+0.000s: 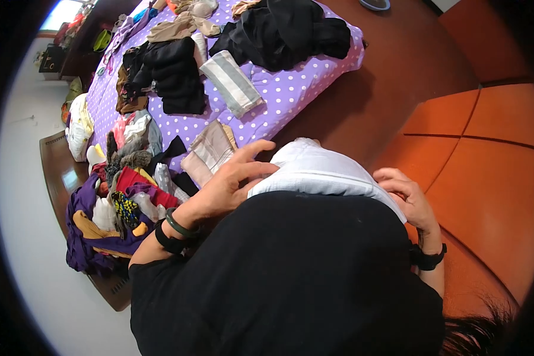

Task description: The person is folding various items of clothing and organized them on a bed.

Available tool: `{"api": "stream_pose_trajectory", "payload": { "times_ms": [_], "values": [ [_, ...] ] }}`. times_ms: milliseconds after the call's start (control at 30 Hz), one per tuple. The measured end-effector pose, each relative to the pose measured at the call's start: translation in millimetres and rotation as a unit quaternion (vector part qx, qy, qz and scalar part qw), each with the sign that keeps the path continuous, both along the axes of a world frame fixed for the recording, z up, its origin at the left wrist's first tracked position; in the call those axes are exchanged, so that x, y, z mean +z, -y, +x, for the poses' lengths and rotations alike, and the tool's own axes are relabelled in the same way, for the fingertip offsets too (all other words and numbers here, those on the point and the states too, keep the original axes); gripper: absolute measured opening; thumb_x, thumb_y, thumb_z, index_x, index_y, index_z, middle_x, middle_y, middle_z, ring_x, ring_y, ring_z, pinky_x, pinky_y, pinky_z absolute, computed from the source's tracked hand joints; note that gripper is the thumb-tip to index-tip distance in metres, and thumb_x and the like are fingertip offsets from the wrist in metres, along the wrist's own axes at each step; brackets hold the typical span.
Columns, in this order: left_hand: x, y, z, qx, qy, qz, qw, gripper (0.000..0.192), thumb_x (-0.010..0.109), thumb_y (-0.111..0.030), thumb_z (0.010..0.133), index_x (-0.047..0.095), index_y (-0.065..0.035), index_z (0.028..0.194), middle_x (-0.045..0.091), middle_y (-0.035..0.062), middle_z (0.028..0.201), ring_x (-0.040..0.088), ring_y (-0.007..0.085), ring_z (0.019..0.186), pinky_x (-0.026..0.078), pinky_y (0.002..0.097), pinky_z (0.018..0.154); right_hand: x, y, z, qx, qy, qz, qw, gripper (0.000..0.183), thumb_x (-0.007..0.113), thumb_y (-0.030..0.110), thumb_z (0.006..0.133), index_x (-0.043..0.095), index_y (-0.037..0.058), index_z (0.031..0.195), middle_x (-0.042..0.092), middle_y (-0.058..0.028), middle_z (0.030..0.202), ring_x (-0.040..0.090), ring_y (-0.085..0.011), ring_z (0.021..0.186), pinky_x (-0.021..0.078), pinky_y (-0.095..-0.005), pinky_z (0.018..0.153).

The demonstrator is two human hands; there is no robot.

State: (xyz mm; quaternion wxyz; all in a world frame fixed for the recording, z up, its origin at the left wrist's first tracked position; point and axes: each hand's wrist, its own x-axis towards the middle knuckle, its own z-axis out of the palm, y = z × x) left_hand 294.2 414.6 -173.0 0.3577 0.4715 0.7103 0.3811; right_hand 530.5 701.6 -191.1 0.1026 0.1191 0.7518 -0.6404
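A white cloth with thin grey stripes [320,171] lies spread against the front of my black shirt. My left hand [238,175] is at its left edge, fingers bent and a little apart, the fingertips at the fabric. At the right edge, my right hand [400,193] has its fingers curled at the cloth, partly behind it. Whether either hand pinches the fabric is hard to tell. Just beyond my left hand, folded beige and pale cloths [209,149] rest on the purple polka-dot bed cover [289,91]. A folded grey-and-white striped cloth [232,83] lies farther up the bed.
Black garments [285,33] and a folded black garment [178,75] lie on the bed. A mixed heap of clothes [115,218] is at the left by the wooden headboard [55,164]. Orange cabinet panels [485,178] stand at the right, and a basin [376,3] is on the floor.
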Motion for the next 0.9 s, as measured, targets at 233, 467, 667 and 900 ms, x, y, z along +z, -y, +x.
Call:
{"api": "stream_pose_trajectory", "payload": {
  "times_ms": [233, 467, 667, 900],
  "values": [
    [2, 15, -5, -0.035, 0.271, -0.015, 0.962, 0.051, 0.063, -0.010, 0.080, 0.045, -0.0010, 0.127, 0.051, 0.0115, 0.124, 0.047, 0.0189, 0.115, 0.036, 0.0317, 0.097, 15, -3, 9, 0.001, 0.062, -0.146, 0.987, 0.045, 0.052, 0.000, 0.071, 0.054, 0.0007, 0.116, 0.055, -0.0107, 0.114, 0.050, -0.0177, 0.109, 0.0374, -0.0284, 0.094],
    [-30, 7, 4, 0.110, 0.235, -0.016, 0.966, 0.041, 0.067, -0.013, 0.079, 0.053, 0.0011, 0.115, 0.061, 0.0066, 0.105, 0.056, 0.0150, 0.098, 0.043, 0.0297, 0.088, 0, 2, 3, -0.060, 0.022, -0.084, 0.994, 0.049, 0.065, 0.007, 0.067, 0.054, 0.0006, 0.115, 0.057, -0.0074, 0.108, 0.053, -0.0168, 0.101, 0.0394, -0.0286, 0.089],
    [-40, -32, -17, 0.226, 0.260, 0.088, 0.935, 0.023, 0.061, -0.014, 0.086, 0.061, 0.0015, 0.102, 0.063, 0.0033, 0.093, 0.057, 0.0107, 0.084, 0.048, 0.0266, 0.076, -12, -11, -24, -0.236, -0.063, -0.063, 0.968, 0.035, 0.064, 0.013, 0.076, 0.056, -0.0003, 0.107, 0.058, -0.0038, 0.099, 0.053, -0.0125, 0.090, 0.0410, -0.0266, 0.084],
    [-17, -94, -60, 0.270, 0.178, 0.210, 0.923, 0.026, 0.059, -0.026, 0.088, 0.063, -0.0018, 0.098, 0.063, 0.0012, 0.086, 0.057, 0.0066, 0.075, 0.046, 0.0209, 0.066, 1, -41, -80, -0.353, -0.223, 0.042, 0.907, 0.032, 0.053, 0.031, 0.091, 0.055, 0.0006, 0.102, 0.057, -0.0017, 0.094, 0.049, -0.0093, 0.085, 0.0387, -0.0241, 0.079]
  ]
}}
